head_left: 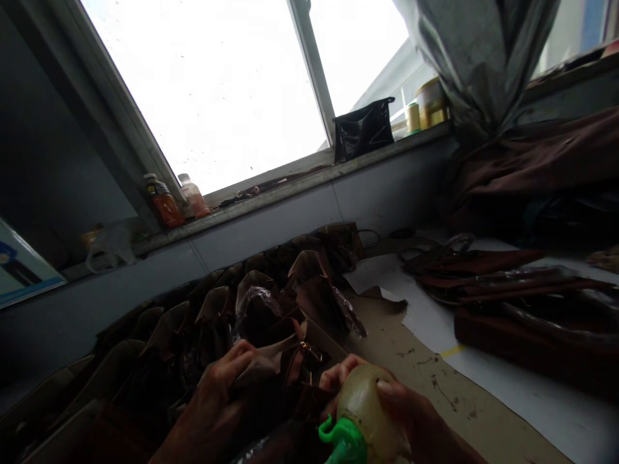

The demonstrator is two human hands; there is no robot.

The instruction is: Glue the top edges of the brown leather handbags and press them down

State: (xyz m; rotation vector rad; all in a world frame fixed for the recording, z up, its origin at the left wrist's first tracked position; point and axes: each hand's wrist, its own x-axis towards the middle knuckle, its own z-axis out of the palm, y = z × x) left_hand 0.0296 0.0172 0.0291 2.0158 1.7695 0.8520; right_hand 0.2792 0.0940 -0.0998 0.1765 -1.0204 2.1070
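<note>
Leather flaps [261,316] crowd the pinching left hand [217,386]; right hand [406,406] grips a bottle [365,412] beside bare tan board [430,386].

The right hand [416,412] and the translucent bottle [362,406] in it were cut off by the near edge, and so was the bottle's green nozzle [343,441]. The left hand [213,399] hid part of the brown leather pieces [309,303]. Labels on the sill bottles [164,203] were too small to read, and the far-left sign [22,264] ran out of frame.
</note>
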